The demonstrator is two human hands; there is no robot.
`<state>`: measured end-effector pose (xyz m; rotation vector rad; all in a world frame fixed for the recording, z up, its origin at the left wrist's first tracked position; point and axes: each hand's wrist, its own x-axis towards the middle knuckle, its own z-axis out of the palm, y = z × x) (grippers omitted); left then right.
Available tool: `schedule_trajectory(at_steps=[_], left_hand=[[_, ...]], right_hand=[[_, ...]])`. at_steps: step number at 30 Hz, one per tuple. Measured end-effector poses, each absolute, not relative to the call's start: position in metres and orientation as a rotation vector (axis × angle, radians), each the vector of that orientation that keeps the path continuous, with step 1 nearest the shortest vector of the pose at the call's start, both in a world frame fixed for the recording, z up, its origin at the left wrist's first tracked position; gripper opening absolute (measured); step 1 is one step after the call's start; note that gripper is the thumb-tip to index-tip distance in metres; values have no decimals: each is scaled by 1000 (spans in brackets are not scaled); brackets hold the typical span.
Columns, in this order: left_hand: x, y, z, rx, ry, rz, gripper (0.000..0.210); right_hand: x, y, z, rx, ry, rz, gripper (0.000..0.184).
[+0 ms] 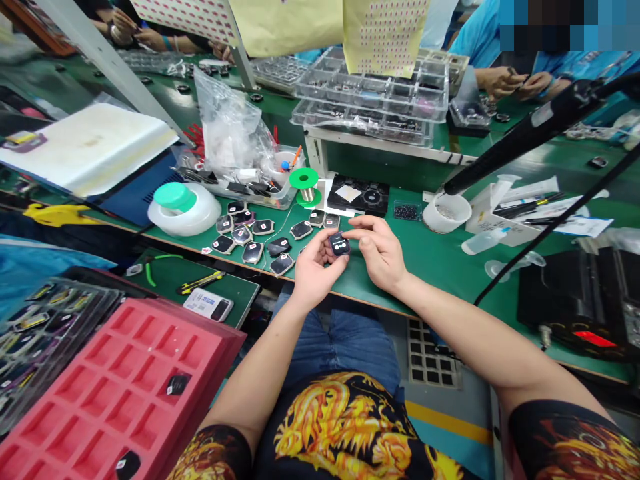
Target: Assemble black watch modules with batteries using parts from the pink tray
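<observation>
My left hand (320, 267) is closed around a smartwatch (339, 245) just above the near edge of the green bench. The watch has no strap, and its dark screen is lit with white icons. At its upper right my right hand (379, 252) points the index finger at the watch's edge, with the other fingers curled; whether that fingertip touches cannot be made out. Several more strapless smartwatches (253, 251), many with small white-and-red stickers, lie on the bench left of my hands. A solder wire spool (305, 187) with green ends stands behind them.
A red foam tray (125, 360) with two dark watch pieces is at lower left. Near it lie a yellow utility knife (201, 283) and a white bottle (183, 209) with a green cap. A black arm (520, 137) slants across the right. Other people's hands work beyond the shelf.
</observation>
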<state>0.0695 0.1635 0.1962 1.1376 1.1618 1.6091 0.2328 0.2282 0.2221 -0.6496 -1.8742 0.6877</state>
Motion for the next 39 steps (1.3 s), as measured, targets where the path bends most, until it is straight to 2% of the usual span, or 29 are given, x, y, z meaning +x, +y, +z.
schedule_trajectory(at_steps=[9,14,39], left_hand=[[69,164,195,1162,1174,1655,53],[71,164,193,1150,1171,1680,53],[72,164,193,1102,1209,1723,59]], right_hand=[[232,230,220,-762,-1859,672,47],[231,229,219,-717,-1877,650,42],[230,229,222,-695,-1899,672,39]])
